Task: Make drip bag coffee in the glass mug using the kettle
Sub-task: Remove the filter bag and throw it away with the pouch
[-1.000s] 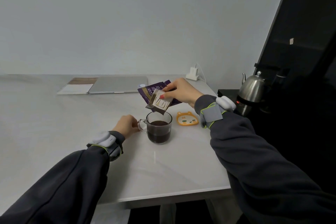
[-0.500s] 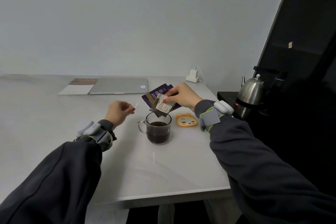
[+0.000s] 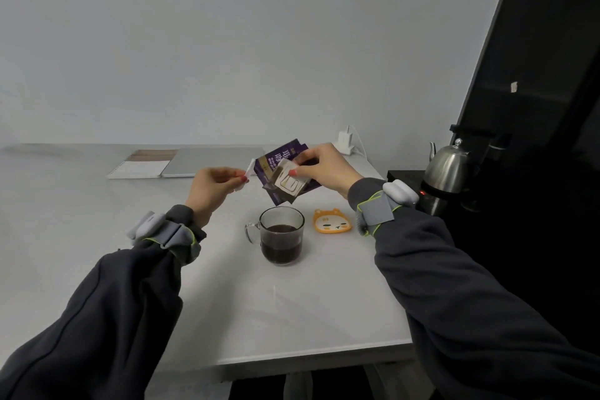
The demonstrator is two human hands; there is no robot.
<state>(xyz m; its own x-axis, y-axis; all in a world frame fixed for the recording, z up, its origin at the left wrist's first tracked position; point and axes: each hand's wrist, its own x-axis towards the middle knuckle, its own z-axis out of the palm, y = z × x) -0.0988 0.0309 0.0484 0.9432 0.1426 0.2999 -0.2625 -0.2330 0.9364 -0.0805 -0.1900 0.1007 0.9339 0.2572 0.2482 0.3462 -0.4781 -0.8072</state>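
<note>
**Spent drip bag hanging over the brewed mug**

The glass mug point(image 3: 282, 235) is sitting on the white table point(image 3: 308, 308), partly filled with dark coffee, its handle pointing to the person's left. Directly above and slightly behind the mug, the right hand point(image 3: 324, 167) is pinching 2 things together between thumb and curled fingers: the drip bag point(image 3: 289, 185), dangling tilted with its lower corner just over the rim, and the purple wrapper point(image 3: 281, 156) behind it. Up and to the left of the mug, the left hand point(image 3: 212, 187) is pinching a small white strip point(image 3: 249, 169) between thumb and fingertips, close to the wrapper's edge but apart from it. The kettle point(image 3: 446, 169) is standing well to the right of the mug, and an orange coaster point(image 3: 331, 221) is lying just beside the mug on that side.

The brewing itself is looking finished; the step in hand is probably clearing the wet bag. To do it well, the right hand should be keeping the bag's low corner over the mug's mouth until it is no longer dripping, then sliding it into the wrapper, with the left hand holding the wrapper open and staying high enough not to be knocking the rim.
</note>
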